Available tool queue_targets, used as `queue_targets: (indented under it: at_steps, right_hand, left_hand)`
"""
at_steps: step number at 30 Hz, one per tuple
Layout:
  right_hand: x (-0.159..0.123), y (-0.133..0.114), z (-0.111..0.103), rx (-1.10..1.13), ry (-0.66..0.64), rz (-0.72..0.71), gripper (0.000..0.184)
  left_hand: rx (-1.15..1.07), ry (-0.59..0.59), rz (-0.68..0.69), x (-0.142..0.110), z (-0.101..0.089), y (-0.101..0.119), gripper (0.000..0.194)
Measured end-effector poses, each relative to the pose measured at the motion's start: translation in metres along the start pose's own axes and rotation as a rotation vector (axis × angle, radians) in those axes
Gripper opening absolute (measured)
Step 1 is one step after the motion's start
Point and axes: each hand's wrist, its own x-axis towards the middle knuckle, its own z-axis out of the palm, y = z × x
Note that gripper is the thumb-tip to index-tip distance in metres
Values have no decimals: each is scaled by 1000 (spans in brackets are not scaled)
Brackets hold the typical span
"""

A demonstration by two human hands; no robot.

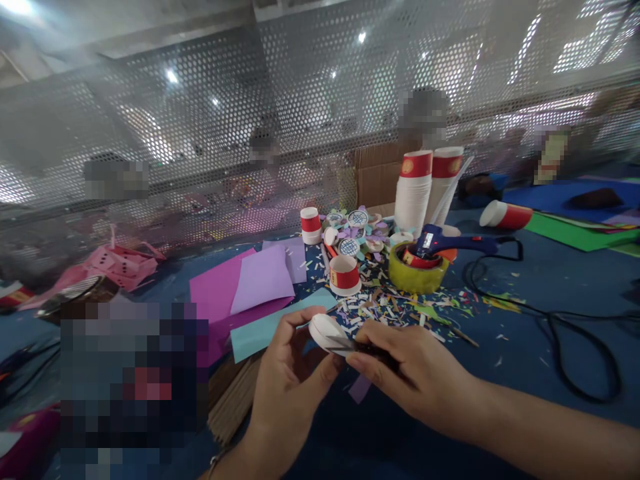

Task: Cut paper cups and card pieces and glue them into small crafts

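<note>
My left hand (295, 373) pinches a small white paper cup piece (327, 331), round and shallow, tilted toward the right, between thumb and fingers. In my right hand (415, 373) are dark-handled scissors (377, 357), mostly covered by my fingers. Their grey blades touch the edge of the white piece. Just beyond my hands stands a short red-and-white paper cup (345, 275) amid paper scraps (370, 300). Below my left hand lie a light blue paper sheet (265, 333) and a bundle of brown strips (235, 400).
A blue glue gun (450, 241) rests on a yellow tape roll (417, 273), its black cord (555, 320) looping right. Stacked paper cups (413, 193) stand behind. Purple sheets (265, 280) lie left, and a pile of paper flowers (357, 227) sits at the back. A perforated metal screen (210, 133) rises beyond.
</note>
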Motion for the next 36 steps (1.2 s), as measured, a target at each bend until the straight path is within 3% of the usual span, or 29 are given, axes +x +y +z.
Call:
queue_targets:
  at_steps: [14,22,30,36]
  right_hand:
    - [0,-3,0,38,-1,-14,30]
    - [-2,-4,-2,20,21,-26,30]
    - [-1,-3,-5,10,56,-47,29]
    - [-1,-2,-7,11,47,-42,28]
  left_hand:
    - [109,28,-18,-2,1,-1,43]
    - [55,44,-43,-1,2,1,44]
    - [-75,-46,-121,1,-5,6,32]
    - [-67,-25,-65,1,-6,3,32]
